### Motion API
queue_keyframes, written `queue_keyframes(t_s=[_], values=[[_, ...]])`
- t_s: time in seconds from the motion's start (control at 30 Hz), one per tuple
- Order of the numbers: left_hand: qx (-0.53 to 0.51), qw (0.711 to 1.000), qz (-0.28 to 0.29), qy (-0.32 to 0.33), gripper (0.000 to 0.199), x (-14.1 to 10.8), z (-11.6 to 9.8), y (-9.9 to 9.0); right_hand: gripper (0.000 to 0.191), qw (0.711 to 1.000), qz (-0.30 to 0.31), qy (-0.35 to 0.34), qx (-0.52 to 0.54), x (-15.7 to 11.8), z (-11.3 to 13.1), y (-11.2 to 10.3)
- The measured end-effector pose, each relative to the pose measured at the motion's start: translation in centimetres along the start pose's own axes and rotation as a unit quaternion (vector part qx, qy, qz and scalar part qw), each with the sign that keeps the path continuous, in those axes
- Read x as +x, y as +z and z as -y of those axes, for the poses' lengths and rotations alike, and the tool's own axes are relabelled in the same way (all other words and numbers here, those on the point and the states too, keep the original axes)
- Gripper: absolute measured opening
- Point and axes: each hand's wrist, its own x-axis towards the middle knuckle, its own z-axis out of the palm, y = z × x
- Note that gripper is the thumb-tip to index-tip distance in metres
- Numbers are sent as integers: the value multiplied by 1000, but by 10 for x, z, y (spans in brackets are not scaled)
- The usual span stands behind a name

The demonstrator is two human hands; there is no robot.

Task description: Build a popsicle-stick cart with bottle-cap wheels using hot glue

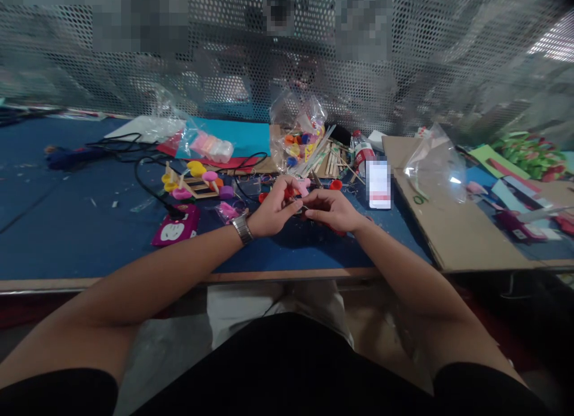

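Observation:
My left hand [277,210], with a metal watch [243,229] on its wrist, is closed in a pinch above the blue table. Facing it, my right hand [334,210] pinches too, and a thin wire [305,207] shows between the fingertips of both hands. Small red pieces are partly hidden behind and under the fingers. Just beyond my hands lies a pink piece [304,186], with a red cap [335,184] to its right. Left of my left wrist are a bright pink item in clear wrap [228,211] and wooden sticks with coloured caps [200,186].
A purple power socket [177,226] with a black cable sits at left. Behind are a bag of coloured caps [296,141], wooden sticks [334,158] and a red-labelled bottle [361,150]. A lit phone [379,186] and a cardboard sheet [457,236] lie right. Perforated metal mesh [233,63] stands behind.

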Motion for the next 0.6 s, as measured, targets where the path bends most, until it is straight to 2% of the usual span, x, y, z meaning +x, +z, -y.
queue_keyframes(t_s=[0.37,0.6], values=[[17,1000,-7,5,52,0,9,1,44,997,-35,-40,-46,2,-7,1],[67,998,-4,-10,49,-3,13,0,40,990,-58,-73,-101,2,-9,0]])
